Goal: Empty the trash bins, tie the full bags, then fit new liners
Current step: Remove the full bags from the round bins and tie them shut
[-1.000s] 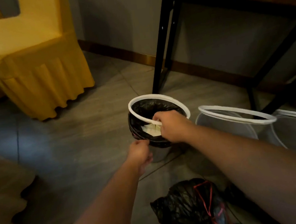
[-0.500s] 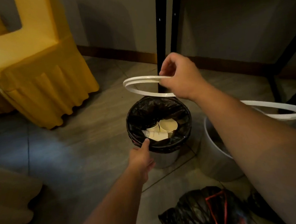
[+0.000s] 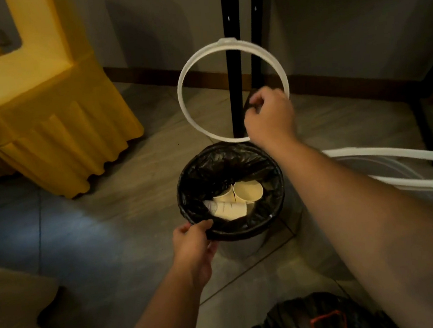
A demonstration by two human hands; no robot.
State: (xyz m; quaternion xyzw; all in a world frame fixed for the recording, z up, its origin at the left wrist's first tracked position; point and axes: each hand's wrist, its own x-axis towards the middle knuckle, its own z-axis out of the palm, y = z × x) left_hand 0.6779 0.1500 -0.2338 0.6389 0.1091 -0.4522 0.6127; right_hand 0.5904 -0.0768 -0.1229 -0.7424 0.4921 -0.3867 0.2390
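A small bin (image 3: 241, 246) stands on the floor with a black liner (image 3: 270, 174) folded over its top. Paper cups (image 3: 247, 191) and paper lie inside. My left hand (image 3: 194, 242) pinches the liner's near edge at the bin's front. My right hand (image 3: 269, 117) grips the bin's white plastic ring (image 3: 187, 78), lifted off and tilted upright above and behind the bin. A tied black bag with red drawstrings (image 3: 320, 318) lies at the bottom.
A second bin with a white ring (image 3: 396, 155) stands to the right, partly behind my right arm. Black table legs (image 3: 233, 55) rise behind the bins. A yellow covered chair (image 3: 52, 109) stands at the left. A cushion edge (image 3: 14, 305) shows at bottom left.
My right hand lifted the white ring off the bin and tilted it upright. My left hand moved up to the liner's near edge and took hold of it.
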